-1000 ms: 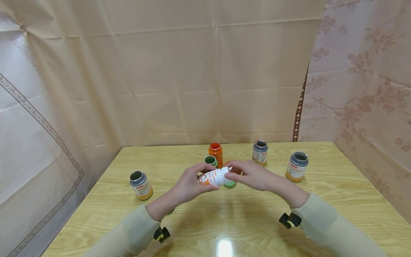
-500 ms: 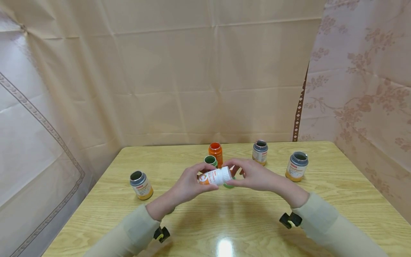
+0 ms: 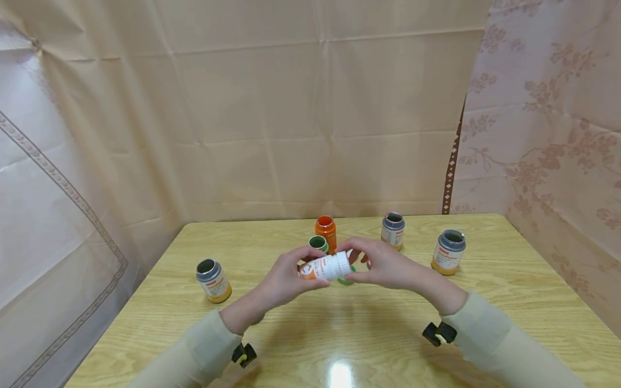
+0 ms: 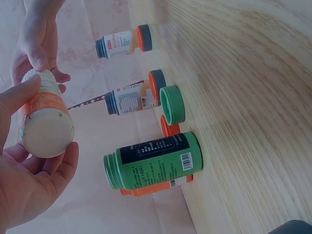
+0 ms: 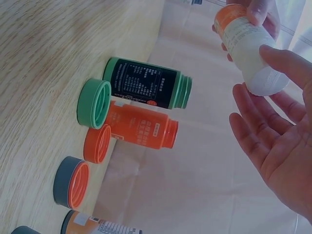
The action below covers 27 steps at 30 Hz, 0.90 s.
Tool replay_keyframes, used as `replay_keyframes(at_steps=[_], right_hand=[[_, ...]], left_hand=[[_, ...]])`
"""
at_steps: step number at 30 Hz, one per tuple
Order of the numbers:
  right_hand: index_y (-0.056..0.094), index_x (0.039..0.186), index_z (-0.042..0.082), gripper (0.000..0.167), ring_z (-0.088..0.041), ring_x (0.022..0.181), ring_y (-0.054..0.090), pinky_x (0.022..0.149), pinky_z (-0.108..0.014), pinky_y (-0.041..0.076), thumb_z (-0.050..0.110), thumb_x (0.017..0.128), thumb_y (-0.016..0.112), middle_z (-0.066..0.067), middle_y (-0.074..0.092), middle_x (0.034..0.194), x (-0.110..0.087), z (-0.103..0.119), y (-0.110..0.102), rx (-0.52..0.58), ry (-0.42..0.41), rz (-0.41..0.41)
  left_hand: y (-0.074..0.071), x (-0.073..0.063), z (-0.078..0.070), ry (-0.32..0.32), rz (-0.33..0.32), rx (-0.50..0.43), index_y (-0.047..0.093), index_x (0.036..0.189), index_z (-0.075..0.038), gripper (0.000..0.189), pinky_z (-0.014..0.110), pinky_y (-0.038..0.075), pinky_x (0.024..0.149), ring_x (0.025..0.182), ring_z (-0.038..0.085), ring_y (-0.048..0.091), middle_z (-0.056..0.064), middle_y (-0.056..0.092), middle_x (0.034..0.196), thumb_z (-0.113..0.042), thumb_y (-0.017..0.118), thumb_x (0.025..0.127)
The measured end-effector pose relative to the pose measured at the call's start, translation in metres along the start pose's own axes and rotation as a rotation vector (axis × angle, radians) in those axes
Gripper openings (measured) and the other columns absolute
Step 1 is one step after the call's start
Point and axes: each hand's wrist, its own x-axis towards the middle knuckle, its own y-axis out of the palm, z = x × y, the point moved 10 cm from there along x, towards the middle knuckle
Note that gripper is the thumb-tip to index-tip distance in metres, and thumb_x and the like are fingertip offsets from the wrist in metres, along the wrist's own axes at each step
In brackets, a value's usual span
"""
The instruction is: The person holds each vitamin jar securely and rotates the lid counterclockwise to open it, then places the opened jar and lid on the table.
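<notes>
My left hand (image 3: pixel 283 277) grips a small white and orange vitamin bottle (image 3: pixel 322 268) round its body and keeps it tilted above the table. Its base faces the left wrist view, with my thumb on one side and fingers under the other. The white ridged cap (image 3: pixel 343 263) is on the bottle and points to the right. My right hand (image 3: pixel 385 265) pinches that cap between thumb and fingers, as the right wrist view (image 5: pixel 287 141) also has it. Just beyond the hands stand an uncapped green bottle (image 4: pixel 156 165) and an uncapped orange bottle (image 3: pixel 326 230).
Uncapped grey-necked jars stand at the left (image 3: pixel 213 280), the back right (image 3: pixel 392 231) and the far right (image 3: pixel 448 253). On the wooden table (image 3: pixel 378 345) lie a green cap (image 5: pixel 92 104), an orange cap (image 5: pixel 97 144) and a dark grey cap (image 5: pixel 68 181). Curtains (image 3: pixel 310 108) hang behind.
My right thumb and fingers have shifted round the cap, the thumb dropping to its lower edge, so more of the cap shows. The left hand and bottle have barely moved.
</notes>
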Motion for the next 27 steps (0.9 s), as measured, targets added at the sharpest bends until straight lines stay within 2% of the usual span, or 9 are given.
replay_keyframes(at_steps=[4,11,20,27], right_hand=[[0.06,0.12,0.016,0.042,-0.015,0.089,0.056,0.065,-0.029,0.049,0.015,0.082,0.08,0.008,0.061,0.104,-0.001,-0.002,-0.001,0.012,0.001,-0.008],[0.059,0.121,0.012,0.044,-0.018,0.09,0.058,0.063,-0.028,0.05,0.011,0.082,0.079,0.005,0.061,0.106,-0.003,-0.003,-0.004,0.018,0.01,-0.014],[0.056,0.121,0.01,0.043,-0.016,0.093,0.058,0.068,-0.04,0.053,0.009,0.083,0.077,0.004,0.061,0.107,-0.004,-0.006,-0.005,0.0,0.011,-0.012],[0.055,0.119,0.012,0.042,-0.018,0.095,0.058,0.068,-0.035,0.053,0.012,0.084,0.077,0.004,0.061,0.107,-0.003,-0.009,-0.003,-0.012,0.022,-0.002]], left_hand=[[-0.001,0.0,0.003,-0.006,-0.004,-0.01,0.063,0.113,-0.013,0.042,0.029,0.053,0.071,0.088,0.022,0.06,-0.002,0.062,0.106,-0.013,0.084,0.076],[-0.004,-0.003,0.006,-0.021,-0.012,-0.008,0.063,0.114,-0.014,0.042,0.031,0.053,0.073,0.088,0.018,0.058,-0.003,0.062,0.108,-0.014,0.084,0.077],[-0.012,-0.009,0.013,-0.047,-0.038,-0.03,0.062,0.116,-0.014,0.043,0.03,0.053,0.073,0.09,0.018,0.058,-0.002,0.062,0.111,-0.013,0.083,0.078],[-0.021,-0.013,0.024,-0.053,-0.064,0.002,0.061,0.117,-0.011,0.044,0.029,0.052,0.077,0.091,0.018,0.057,0.002,0.062,0.111,-0.013,0.082,0.079]])
